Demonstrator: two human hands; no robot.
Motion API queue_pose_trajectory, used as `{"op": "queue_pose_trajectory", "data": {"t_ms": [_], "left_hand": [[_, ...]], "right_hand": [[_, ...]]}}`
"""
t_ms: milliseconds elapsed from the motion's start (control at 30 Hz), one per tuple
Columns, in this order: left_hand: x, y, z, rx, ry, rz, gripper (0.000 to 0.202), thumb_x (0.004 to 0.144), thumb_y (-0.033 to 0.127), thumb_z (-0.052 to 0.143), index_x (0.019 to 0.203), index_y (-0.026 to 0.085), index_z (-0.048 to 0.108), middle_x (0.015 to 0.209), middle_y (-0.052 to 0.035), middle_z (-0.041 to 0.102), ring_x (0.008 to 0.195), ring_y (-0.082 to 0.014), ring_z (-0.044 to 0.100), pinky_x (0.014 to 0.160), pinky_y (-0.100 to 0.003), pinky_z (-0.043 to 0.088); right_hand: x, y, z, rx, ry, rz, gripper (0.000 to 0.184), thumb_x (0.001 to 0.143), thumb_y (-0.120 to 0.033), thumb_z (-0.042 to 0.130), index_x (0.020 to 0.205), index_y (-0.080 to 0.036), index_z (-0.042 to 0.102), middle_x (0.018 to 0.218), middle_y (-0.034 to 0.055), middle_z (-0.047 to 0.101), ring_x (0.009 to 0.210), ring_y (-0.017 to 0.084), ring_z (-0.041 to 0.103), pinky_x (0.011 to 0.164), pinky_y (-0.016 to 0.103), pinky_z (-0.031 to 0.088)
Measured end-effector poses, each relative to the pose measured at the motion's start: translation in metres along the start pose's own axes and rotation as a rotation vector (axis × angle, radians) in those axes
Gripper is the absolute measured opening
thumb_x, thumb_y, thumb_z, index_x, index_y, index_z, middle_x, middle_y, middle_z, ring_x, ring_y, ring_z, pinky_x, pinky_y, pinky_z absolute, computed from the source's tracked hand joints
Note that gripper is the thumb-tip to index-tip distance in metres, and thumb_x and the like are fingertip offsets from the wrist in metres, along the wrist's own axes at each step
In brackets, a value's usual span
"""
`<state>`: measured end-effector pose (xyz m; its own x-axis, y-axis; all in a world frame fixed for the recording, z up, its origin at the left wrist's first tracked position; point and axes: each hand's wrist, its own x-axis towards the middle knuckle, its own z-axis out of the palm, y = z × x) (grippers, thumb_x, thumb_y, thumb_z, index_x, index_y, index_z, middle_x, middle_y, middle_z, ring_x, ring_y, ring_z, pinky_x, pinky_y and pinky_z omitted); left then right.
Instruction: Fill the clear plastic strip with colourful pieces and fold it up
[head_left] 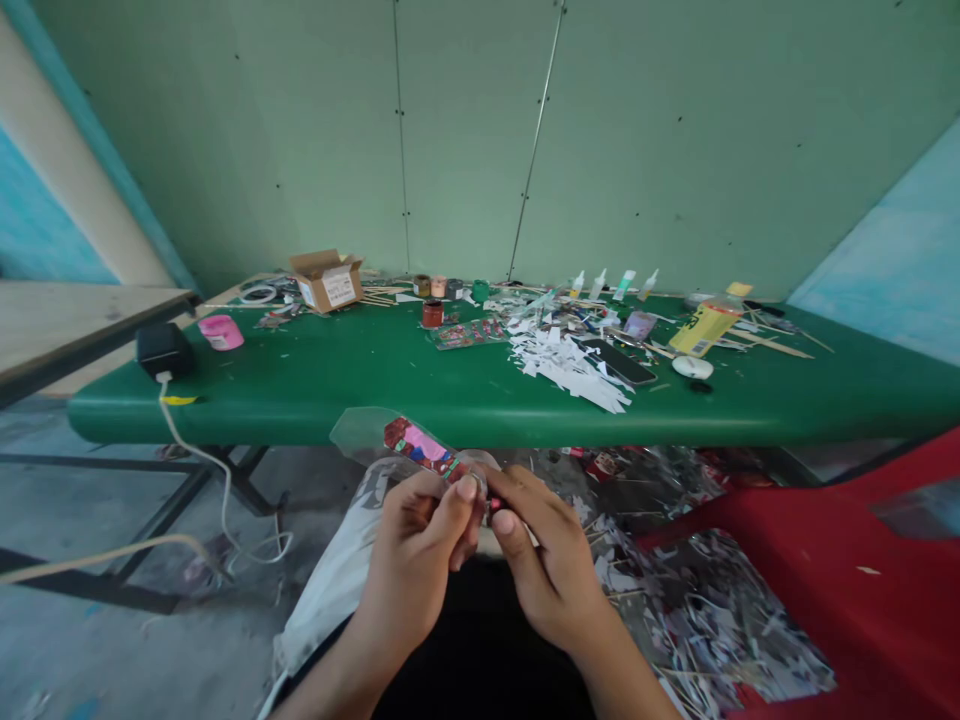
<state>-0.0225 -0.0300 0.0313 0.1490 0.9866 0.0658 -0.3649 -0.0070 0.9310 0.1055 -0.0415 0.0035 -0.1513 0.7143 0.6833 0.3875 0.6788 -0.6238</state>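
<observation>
Both my hands meet over my lap, below the front edge of the green table (pixel 390 385). My left hand (pixel 420 550) and my right hand (pixel 544 550) pinch a clear plastic strip (pixel 420 447) with a red, pink and green patterned piece inside it. The strip sticks up and to the left from my fingertips. Thumbs and forefingers of both hands are pressed together on its lower end. A small pink bit shows between my fingers.
On the table lie white paper scraps (pixel 570 365), a black phone (pixel 619 362), a yellow box (pixel 705 328), small glue bottles (pixel 600 285), paint pots (pixel 433 313), a cardboard box (pixel 328 280) and a pink tape roll (pixel 221 332). A black adapter (pixel 163 350) trails a white cable. A red chair (pixel 847 570) stands right.
</observation>
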Motion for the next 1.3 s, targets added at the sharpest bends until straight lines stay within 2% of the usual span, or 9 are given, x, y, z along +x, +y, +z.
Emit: {"op": "queue_pose_trajectory", "data": {"t_ms": [400,567,900,1067,1300], "left_hand": [[-0.0038,0.0008,0.0008,-0.03,-0.035,-0.018,0.038,0.071,0.043,0.073,0.057,0.017,0.05,0.042,0.0075,0.043,0.037,-0.0041,0.037,0.041,-0.019,0.027],[-0.007,-0.0007,0.0033,-0.108,-0.045,-0.027,0.039,0.072,0.042,0.073,0.056,0.017,0.048,0.043,0.008,0.042,0.037,-0.0036,0.037,0.041,-0.018,0.027],[-0.0084,-0.0008,0.0028,-0.132,-0.047,-0.042,0.035,0.07,0.04,0.075,0.058,0.016,0.053,0.042,0.0074,0.045,0.038,-0.0039,0.038,0.042,-0.018,0.028],[-0.0072,-0.0012,0.0036,-0.115,-0.018,0.002,0.039,0.072,0.039,0.073,0.051,0.016,0.049,0.042,0.0066,0.042,0.039,-0.0044,0.037,0.042,-0.019,0.028],[-0.0067,-0.006,0.0022,-0.115,0.005,0.025,0.036,0.074,0.034,0.07,0.05,0.017,0.049,0.042,0.0066,0.042,0.04,-0.0049,0.036,0.043,-0.019,0.028]], "right_hand": [[0.0026,-0.0046,0.0017,-0.038,0.038,-0.043,0.035,0.097,-0.026,0.041,0.126,-0.022,0.058,0.083,0.0051,0.064,0.077,0.018,0.063,0.067,0.031,0.052],[0.0018,-0.0048,0.0014,-0.035,0.081,-0.074,0.035,0.097,-0.026,0.041,0.126,-0.022,0.06,0.078,0.0047,0.062,0.072,0.018,0.061,0.062,0.03,0.05],[0.0024,-0.008,0.0014,-0.018,0.116,-0.083,0.036,0.095,-0.022,0.044,0.127,-0.026,0.06,0.08,0.0047,0.063,0.073,0.018,0.061,0.063,0.03,0.05],[0.0022,-0.0067,0.0043,0.038,0.125,-0.059,0.034,0.095,-0.023,0.046,0.125,-0.025,0.062,0.079,0.0035,0.065,0.071,0.016,0.062,0.064,0.028,0.051],[0.0011,-0.0075,0.006,0.066,0.108,-0.059,0.034,0.096,-0.025,0.046,0.126,-0.025,0.06,0.089,0.0041,0.071,0.077,0.017,0.066,0.069,0.028,0.054]]}}
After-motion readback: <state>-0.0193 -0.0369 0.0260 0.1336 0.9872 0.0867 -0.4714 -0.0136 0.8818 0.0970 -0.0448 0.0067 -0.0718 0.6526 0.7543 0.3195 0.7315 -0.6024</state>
